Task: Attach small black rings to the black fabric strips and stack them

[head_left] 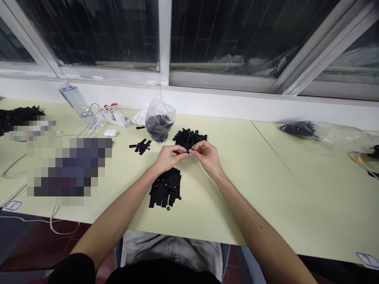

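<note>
My left hand point(169, 156) and my right hand point(206, 156) meet over the pale green table point(260, 185), fingers pinched together on a small black strip point(188, 150). Just behind them lies a loose heap of black strips point(189, 138). Under my left wrist sits a neater stack of black strips point(166, 191) with small white marks, and a tiny black ring point(168, 208) lies at its near edge. A few more black strips point(141, 146) lie to the left.
A clear plastic bag of black pieces point(160, 121) stands behind the heap. At the back left are a plastic bottle point(74, 101), a white power strip with cables point(114, 116) and a white earbud case point(110, 133). Another plastic bag with black parts point(314, 130) lies far right.
</note>
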`<state>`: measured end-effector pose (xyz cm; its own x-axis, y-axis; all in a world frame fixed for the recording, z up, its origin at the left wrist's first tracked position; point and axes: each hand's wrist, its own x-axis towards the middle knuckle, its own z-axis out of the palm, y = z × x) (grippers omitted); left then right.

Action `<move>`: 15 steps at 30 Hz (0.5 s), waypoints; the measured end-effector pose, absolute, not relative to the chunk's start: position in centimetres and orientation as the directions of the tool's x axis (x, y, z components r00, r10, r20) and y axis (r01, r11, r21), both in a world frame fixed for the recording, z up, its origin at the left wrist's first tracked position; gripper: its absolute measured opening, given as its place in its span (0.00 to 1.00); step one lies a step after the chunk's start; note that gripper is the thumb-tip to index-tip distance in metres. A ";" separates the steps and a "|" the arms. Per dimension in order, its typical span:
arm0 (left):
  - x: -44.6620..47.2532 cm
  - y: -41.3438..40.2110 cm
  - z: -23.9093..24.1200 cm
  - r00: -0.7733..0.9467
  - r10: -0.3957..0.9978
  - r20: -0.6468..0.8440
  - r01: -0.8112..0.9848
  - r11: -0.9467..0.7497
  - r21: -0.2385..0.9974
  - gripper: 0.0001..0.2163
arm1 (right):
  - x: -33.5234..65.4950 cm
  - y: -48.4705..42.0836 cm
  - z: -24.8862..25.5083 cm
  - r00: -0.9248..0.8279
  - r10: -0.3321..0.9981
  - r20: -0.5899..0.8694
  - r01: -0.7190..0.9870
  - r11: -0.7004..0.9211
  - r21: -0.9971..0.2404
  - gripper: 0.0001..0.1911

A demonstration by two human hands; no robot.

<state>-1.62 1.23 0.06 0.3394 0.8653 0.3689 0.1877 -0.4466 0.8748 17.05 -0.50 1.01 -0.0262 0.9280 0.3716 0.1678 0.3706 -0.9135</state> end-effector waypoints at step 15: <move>-1.1 1.5 -0.9 0.192 0.893 0.406 0.143 -0.435 0.889 0.11 | 15.9 -1.9 0.5 -0.267 0.650 0.712 0.673 0.654 -0.345 0.07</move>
<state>-1.08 1.51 -0.86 0.1924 0.8933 0.4061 0.1434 -0.4350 0.8889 15.87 -1.94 0.50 -0.2672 0.6497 0.7117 0.6732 0.6543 -0.3446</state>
